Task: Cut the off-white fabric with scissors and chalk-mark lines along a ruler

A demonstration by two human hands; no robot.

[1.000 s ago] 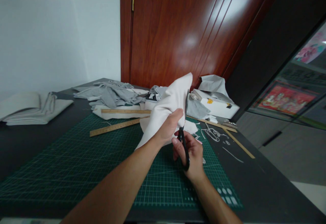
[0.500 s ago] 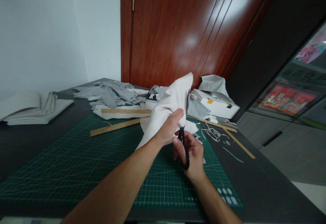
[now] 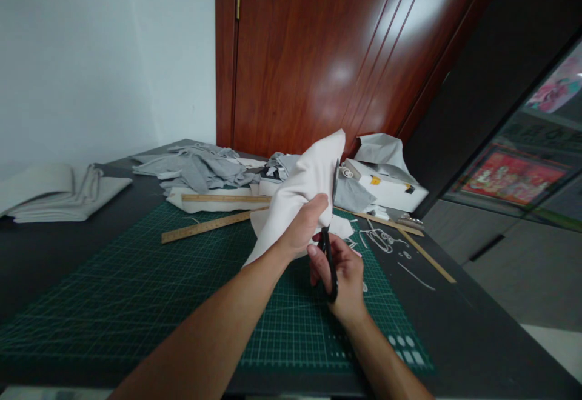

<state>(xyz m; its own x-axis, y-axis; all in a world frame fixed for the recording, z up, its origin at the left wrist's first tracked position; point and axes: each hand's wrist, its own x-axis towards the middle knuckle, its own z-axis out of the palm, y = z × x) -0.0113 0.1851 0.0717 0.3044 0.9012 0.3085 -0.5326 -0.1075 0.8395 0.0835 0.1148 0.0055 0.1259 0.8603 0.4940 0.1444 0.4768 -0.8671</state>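
A piece of white fabric (image 3: 297,185) is held up over the cutting mat, pinched in my left hand (image 3: 307,221) with the thumb on top. My right hand (image 3: 343,270) grips the black handles of a pair of scissors (image 3: 330,260). Their blades point up and away along the fabric's right edge, close beside my left thumb. Whether the blades are fully closed I cannot make out. Part of the fabric hangs down behind my left wrist.
Under my hands lies a green cutting mat (image 3: 182,303). Wooden rulers (image 3: 209,226) lie across it and to the right. Grey cloth (image 3: 200,166) is heaped at the back, folded cream fabric (image 3: 68,197) at left. A white box (image 3: 386,185) and string scraps (image 3: 382,239) are at right.
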